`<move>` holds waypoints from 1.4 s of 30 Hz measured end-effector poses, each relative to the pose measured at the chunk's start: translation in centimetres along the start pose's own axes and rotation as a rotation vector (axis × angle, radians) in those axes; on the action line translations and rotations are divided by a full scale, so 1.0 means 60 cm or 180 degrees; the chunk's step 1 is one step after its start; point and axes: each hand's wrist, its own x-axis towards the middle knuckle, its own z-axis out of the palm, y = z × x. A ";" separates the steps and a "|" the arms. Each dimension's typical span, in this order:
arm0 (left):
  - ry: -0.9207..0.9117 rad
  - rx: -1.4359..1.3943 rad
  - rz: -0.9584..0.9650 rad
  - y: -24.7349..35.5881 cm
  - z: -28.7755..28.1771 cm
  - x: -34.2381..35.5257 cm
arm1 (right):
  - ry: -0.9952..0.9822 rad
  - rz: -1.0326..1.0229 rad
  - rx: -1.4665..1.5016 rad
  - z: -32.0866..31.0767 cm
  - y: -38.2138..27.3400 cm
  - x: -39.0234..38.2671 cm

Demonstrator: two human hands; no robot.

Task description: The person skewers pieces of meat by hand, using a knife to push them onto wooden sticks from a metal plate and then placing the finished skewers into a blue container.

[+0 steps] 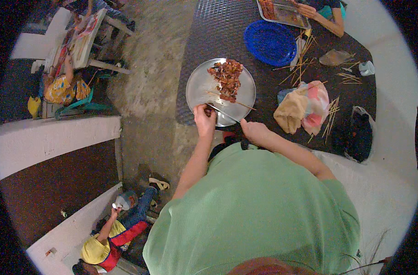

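A round metal plate [196, 87] sits at the table's near left corner, with a heap of reddish-brown meat pieces [230, 78] on it. Over the plate's near rim, a thin skewer [225, 113] slants between my hands. My right hand [257, 133] is closed on its near end. At the other end, my left hand [204, 120] is closed, pinching a small dark piece, seemingly meat, by the skewer's tip; the fingers partly hide it. Another wooden skewer [244, 106] lies across the plate beside the meat.
A blue basin [269, 42], crumpled cloths [305, 107], scattered skewers [331, 120] and a black bag [359, 135] occupy the dark table. Across it, another person's arm [327, 20] reaches to a metal tray [287, 17]. Someone sits at lower left holding a clear jug [125, 200].
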 end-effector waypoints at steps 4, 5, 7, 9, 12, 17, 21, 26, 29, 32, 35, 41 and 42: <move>-0.0070 -0.0025 -0.0020 0.005 0.001 0.000 | -0.0235 0.0289 0.0085 -0.015 0.009 -0.013; -0.0069 -0.0058 -0.0019 0.007 0.002 0.001 | -0.0219 0.0322 0.0098 -0.015 0.016 -0.019; -0.0050 -0.0104 -0.0022 0.001 0.004 0.000 | -0.0226 0.0367 0.0104 -0.016 0.027 -0.030; 0.0153 0.0001 -0.0019 -0.008 0.007 0.005 | -0.0271 0.0421 0.0095 -0.020 0.038 -0.038; 0.0063 0.0241 0.0044 -0.028 0.003 0.025 | -0.0348 0.0502 0.0158 -0.035 0.052 -0.054; -0.0458 0.0200 -0.0025 -0.026 -0.003 0.031 | 0.0038 -0.0010 0.0523 -0.035 0.094 -0.084; -0.0791 0.0745 -0.0091 0.013 -0.001 0.036 | 0.0666 0.0195 0.0992 -0.043 0.102 -0.103; -0.0827 0.0828 0.0010 -0.038 0.015 0.049 | 0.1295 0.0007 0.1208 -0.042 0.122 -0.110; -0.0799 0.0909 0.0039 0.016 0.016 0.052 | 0.1549 0.0148 0.1420 -0.041 0.138 -0.125; -0.0878 0.1080 0.0081 0.011 0.012 0.061 | 0.1583 0.0244 0.1493 -0.049 0.138 -0.139; -0.0932 0.0895 -0.0037 0.008 0.023 0.077 | 0.1739 0.0294 0.1349 -0.043 0.157 -0.144; -0.0958 -0.0090 -0.0697 -0.014 0.040 0.159 | 0.1843 0.0313 0.1270 -0.031 0.166 -0.137; -0.1052 -0.0204 -0.0708 0.037 0.044 0.171 | 0.1770 0.0463 0.1309 -0.029 0.172 -0.137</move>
